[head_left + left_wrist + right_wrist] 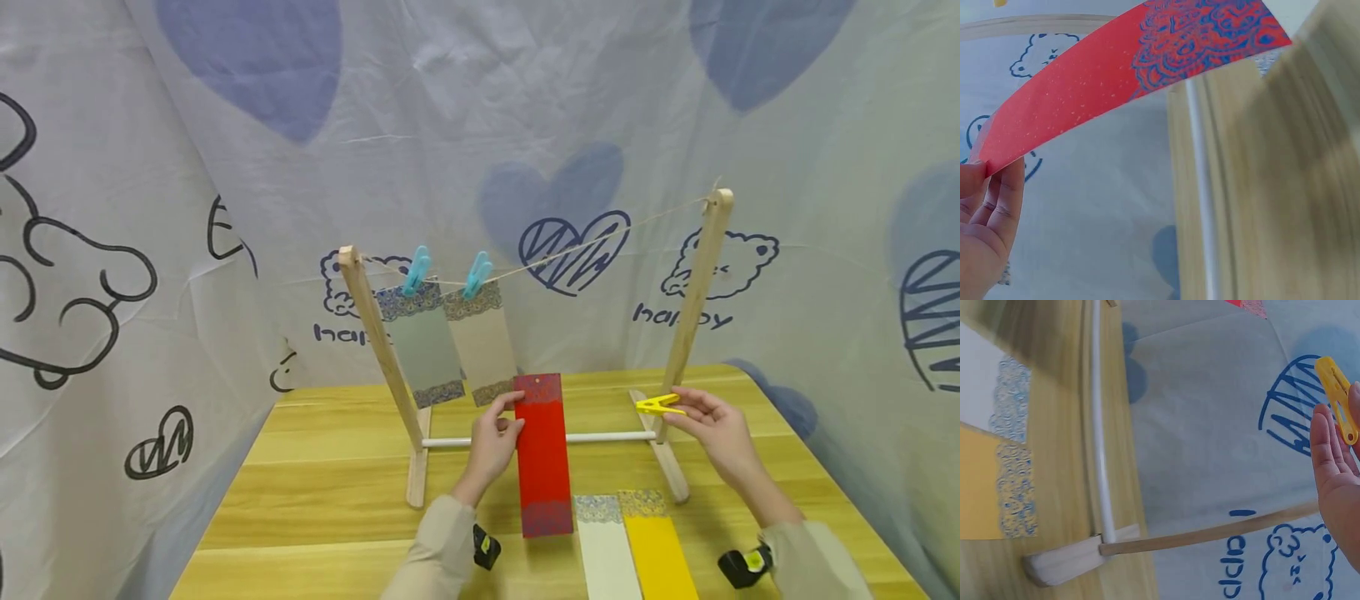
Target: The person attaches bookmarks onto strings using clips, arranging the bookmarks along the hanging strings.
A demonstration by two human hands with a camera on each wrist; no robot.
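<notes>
My left hand (492, 442) pinches a red card (542, 458) with patterned ends by its upper left edge, holding it up over the table; in the left wrist view the red card (1079, 87) stretches out from thumb and fingers. My right hand (712, 425) pinches a yellow clothespin (658, 405) near the right post. In the right wrist view the yellow clothespin (1337, 400) sits between thumb and fingers. On the string (570, 250), two blue clothespins (417, 272) hold a pale green card (429, 350) and a beige card (482, 342).
A white card (609, 550) and a yellow card (660, 554) lie side by side at the table's front. The wooden stand has a left post (382, 350), a right post (697, 300) and a white crossbar (607, 437). A printed cloth (420, 183) hangs behind.
</notes>
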